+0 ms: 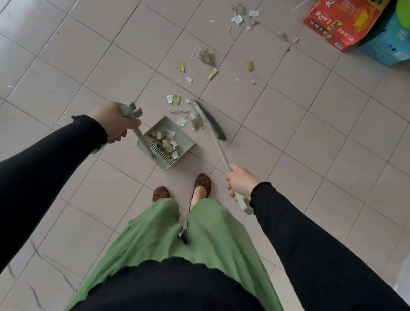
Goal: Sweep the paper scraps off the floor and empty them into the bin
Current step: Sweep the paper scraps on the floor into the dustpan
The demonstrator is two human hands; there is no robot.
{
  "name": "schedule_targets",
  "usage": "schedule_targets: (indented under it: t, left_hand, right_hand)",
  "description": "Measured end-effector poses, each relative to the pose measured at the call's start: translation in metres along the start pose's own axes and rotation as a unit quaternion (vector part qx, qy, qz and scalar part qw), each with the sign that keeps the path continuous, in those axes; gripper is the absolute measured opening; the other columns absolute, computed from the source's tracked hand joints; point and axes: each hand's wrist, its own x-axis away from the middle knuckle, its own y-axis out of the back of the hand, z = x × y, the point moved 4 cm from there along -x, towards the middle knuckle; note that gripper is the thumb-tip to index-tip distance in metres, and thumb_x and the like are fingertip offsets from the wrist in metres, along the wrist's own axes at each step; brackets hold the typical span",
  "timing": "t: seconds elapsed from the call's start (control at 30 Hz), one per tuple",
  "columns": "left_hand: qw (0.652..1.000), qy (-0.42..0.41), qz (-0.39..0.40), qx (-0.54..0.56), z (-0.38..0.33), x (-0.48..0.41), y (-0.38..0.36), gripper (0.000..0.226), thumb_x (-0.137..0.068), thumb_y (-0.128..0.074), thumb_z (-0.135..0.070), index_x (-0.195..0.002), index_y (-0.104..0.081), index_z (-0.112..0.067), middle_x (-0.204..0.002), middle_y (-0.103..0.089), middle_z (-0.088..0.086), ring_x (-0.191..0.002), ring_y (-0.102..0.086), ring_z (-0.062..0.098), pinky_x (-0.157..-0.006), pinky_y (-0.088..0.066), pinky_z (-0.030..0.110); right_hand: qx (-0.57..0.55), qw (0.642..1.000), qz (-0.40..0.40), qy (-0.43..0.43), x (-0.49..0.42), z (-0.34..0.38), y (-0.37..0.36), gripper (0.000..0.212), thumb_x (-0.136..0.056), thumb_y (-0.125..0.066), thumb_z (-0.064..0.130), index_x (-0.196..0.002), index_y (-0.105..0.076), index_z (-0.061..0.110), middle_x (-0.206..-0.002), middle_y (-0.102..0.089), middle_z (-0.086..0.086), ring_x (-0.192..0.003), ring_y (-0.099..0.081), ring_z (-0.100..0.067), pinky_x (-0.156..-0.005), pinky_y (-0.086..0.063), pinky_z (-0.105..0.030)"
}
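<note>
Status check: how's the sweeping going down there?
Left hand holds dustpan, part full. Right hand holds broom. Paper scraps remain ahead. Path unobstructed.

Pale green dustpan [172,150] holds paper scraps [207,56], others strewn beyond the grey-bristled broom [210,123].
</note>
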Motion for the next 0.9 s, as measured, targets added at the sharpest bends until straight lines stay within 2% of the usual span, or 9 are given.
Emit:
schedule_targets:
  t: [0.07,0.2,0.27,0.4,0.53,0.57,0.73,0.77,0.9]
  left_hand:
    - [1.000,-0.005,0.004,-0.008,-0.003,0.000,-0.001,0.018,-0.094,-0.064,-0.022,-0.081,-0.056,-0.012,-0.063,-0.052,0.009,-0.050,-0.044,0.020,-0.047,-0.033,0.026]
    - [1.000,-0.004,0.003,0.008,0.007,0.000,-0.003,0.018,-0.093,-0.065,-0.021,-0.080,-0.056,-0.013,-0.062,-0.053,0.009,-0.049,-0.044,0.021,-0.047,-0.032,0.025]
    - [1.000,-0.002,0.003,0.020,0.016,0.003,-0.002,0.016,-0.093,-0.065,-0.022,-0.083,-0.058,-0.012,-0.061,-0.053,0.009,-0.049,-0.044,0.021,-0.047,-0.032,0.026]
    - [0.998,-0.003,-0.005,0.056,0.035,0.010,0.000,0.014,-0.092,-0.065,-0.022,-0.084,-0.059,-0.013,-0.061,-0.052,0.009,-0.047,-0.043,0.021,-0.047,-0.032,0.024]
    - [0.997,-0.002,-0.011,0.073,0.051,0.020,0.001,0.014,-0.094,-0.063,-0.022,-0.085,-0.059,-0.014,-0.061,-0.052,0.009,-0.045,-0.043,0.021,-0.046,-0.033,0.024]
    - [0.997,-0.001,-0.011,0.070,0.053,0.022,0.001,0.013,-0.095,-0.063,-0.023,-0.086,-0.059,-0.014,-0.061,-0.052,0.009,-0.045,-0.044,0.020,-0.045,-0.033,0.024]
    - [0.998,-0.001,-0.007,0.061,0.058,0.025,-0.007,0.014,-0.095,-0.063,-0.024,-0.092,-0.058,-0.011,-0.063,-0.054,0.010,-0.046,-0.046,0.021,-0.044,-0.035,0.024]
    - [0.998,-0.001,-0.007,0.059,0.058,0.025,-0.009,0.014,-0.095,-0.063,-0.024,-0.092,-0.058,-0.011,-0.063,-0.054,0.010,-0.047,-0.046,0.021,-0.044,-0.035,0.024]
    - [0.998,-0.002,-0.015,0.054,0.062,0.026,-0.012,0.017,-0.094,-0.063,-0.023,-0.092,-0.057,-0.007,-0.063,-0.054,0.011,-0.046,-0.047,0.022,-0.043,-0.035,0.024]
  right_hand:
    - [-0.045,0.999,0.017,-0.015,0.009,-0.012,-0.010,0.043,-0.102,-0.033,0.008,-0.144,-0.040,0.012,-0.071,-0.041,-0.007,-0.049,-0.036,-0.014,-0.034,-0.032,-0.017]
    - [-0.145,0.989,0.017,-0.005,0.020,-0.027,-0.015,0.045,-0.103,-0.038,0.013,-0.146,-0.042,0.023,-0.070,-0.044,-0.006,-0.041,-0.037,-0.010,-0.038,-0.030,-0.019]
    - [-0.150,0.989,0.017,0.004,0.030,-0.034,-0.019,0.047,-0.103,-0.038,0.014,-0.148,-0.039,0.027,-0.069,-0.043,-0.005,-0.041,-0.036,-0.010,-0.038,-0.031,-0.020]
    - [-0.034,0.998,-0.019,0.048,0.043,-0.033,-0.021,0.054,-0.102,-0.035,0.014,-0.155,-0.027,0.022,-0.076,-0.046,-0.003,-0.048,-0.040,-0.014,-0.041,-0.037,-0.024]
    - [0.141,0.988,-0.049,0.044,0.033,-0.026,-0.017,0.052,-0.101,-0.031,0.017,-0.152,-0.028,0.022,-0.115,-0.052,-0.004,-0.061,-0.056,-0.020,-0.060,-0.053,-0.033]
    - [0.171,0.983,-0.051,0.037,0.030,-0.025,-0.017,0.051,-0.100,-0.031,0.016,-0.150,-0.031,0.021,-0.116,-0.051,-0.006,-0.062,-0.057,-0.021,-0.063,-0.055,-0.035]
    - [0.239,0.971,0.024,0.001,0.034,-0.033,-0.028,0.054,-0.097,-0.030,0.009,-0.151,-0.032,0.021,-0.103,-0.057,-0.011,-0.059,-0.055,-0.018,-0.052,-0.051,-0.032]
    - [0.230,0.972,0.038,0.001,0.040,-0.037,-0.027,0.053,-0.099,-0.031,0.010,-0.151,-0.033,0.020,-0.096,-0.056,-0.009,-0.058,-0.052,-0.017,-0.052,-0.050,-0.033]
    - [0.153,0.987,0.050,-0.001,0.075,-0.049,-0.011,0.053,-0.103,-0.036,0.015,-0.155,-0.028,0.025,-0.078,-0.047,-0.002,-0.049,-0.040,-0.012,-0.037,-0.036,-0.019]
